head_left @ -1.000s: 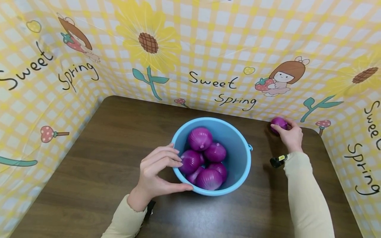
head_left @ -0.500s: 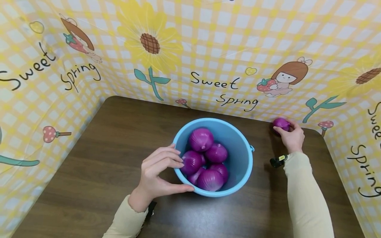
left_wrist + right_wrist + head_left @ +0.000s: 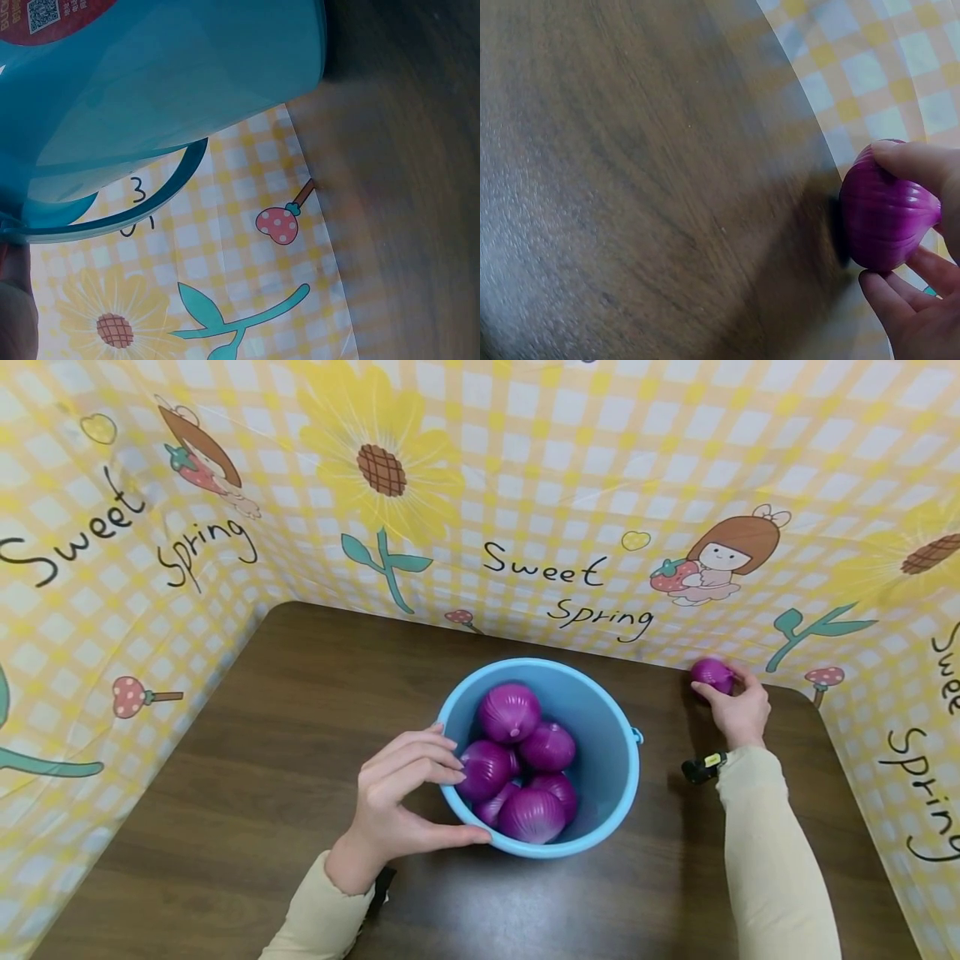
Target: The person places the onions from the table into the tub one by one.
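A light blue bucket [image 3: 611,793] stands on the table with several red onions [image 3: 510,713] inside it. At its left rim, my left hand [image 3: 401,797] holds on, thumb along the near edge and fingertips over the side. Far to the right, near the back edge of the table, my right hand [image 3: 741,706] grips a single red onion [image 3: 708,675]. The right wrist view has this onion [image 3: 885,210] between the thumb and the fingers, low at the table's edge. In the left wrist view the bucket's side [image 3: 187,82] fills the upper part.
The dark wooden table [image 3: 247,760] is bordered at the back and sides by a yellow checked cloth [image 3: 525,485] printed with flowers. A bucket handle [image 3: 172,180] hangs along the bucket's side. A small black device [image 3: 703,768] is at the right wrist.
The whole head view has shifted slightly to the right and down. Both hands keep their places on the bucket and the onion, with hardly any movement of their own.
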A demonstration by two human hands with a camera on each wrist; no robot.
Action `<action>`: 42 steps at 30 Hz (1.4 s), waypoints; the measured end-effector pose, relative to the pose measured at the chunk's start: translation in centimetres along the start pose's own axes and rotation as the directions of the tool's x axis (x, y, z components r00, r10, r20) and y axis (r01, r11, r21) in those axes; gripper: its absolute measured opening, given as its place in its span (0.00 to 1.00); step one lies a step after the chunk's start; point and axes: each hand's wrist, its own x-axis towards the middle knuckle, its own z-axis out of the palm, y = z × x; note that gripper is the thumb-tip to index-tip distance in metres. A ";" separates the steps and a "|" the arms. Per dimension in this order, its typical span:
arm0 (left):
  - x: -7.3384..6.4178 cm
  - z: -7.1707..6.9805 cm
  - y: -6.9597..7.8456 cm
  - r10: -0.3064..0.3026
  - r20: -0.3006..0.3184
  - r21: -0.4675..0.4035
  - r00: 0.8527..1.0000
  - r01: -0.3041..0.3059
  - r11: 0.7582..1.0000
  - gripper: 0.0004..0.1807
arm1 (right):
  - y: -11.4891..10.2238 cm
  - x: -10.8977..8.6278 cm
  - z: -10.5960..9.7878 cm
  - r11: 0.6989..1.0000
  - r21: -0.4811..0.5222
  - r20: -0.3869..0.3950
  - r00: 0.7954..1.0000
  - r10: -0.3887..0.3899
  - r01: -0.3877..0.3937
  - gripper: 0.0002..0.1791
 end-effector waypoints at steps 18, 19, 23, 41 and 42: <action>0.1 0.0 0.0 0.003 -0.001 -0.001 1.000 -0.003 1.000 0.30 | 0.2 -0.3 0.0 1.000 0.026 -0.034 0.999 0.001 0.000 0.44; 0.1 0.0 0.0 0.004 -0.003 0.000 1.000 -0.004 1.000 0.30 | 0.2 -0.3 0.0 1.000 0.024 -0.035 0.999 0.002 -0.001 0.44; 0.1 0.1 0.0 0.005 -0.005 0.001 1.000 -0.005 1.000 0.29 | 0.0 -0.5 -0.3 1.000 0.024 -0.039 0.999 0.004 -0.003 0.45; 0.1 0.0 0.0 0.004 -0.003 -0.002 1.000 -0.004 1.000 0.29 | -0.1 -2.2 -0.7 0.997 0.077 -0.067 0.998 -0.016 0.021 0.42; 0.1 0.0 0.0 0.004 -0.003 -0.003 1.000 -0.004 1.000 0.29 | -0.1 -2.4 -0.7 0.997 0.071 -0.069 0.997 -0.019 0.024 0.43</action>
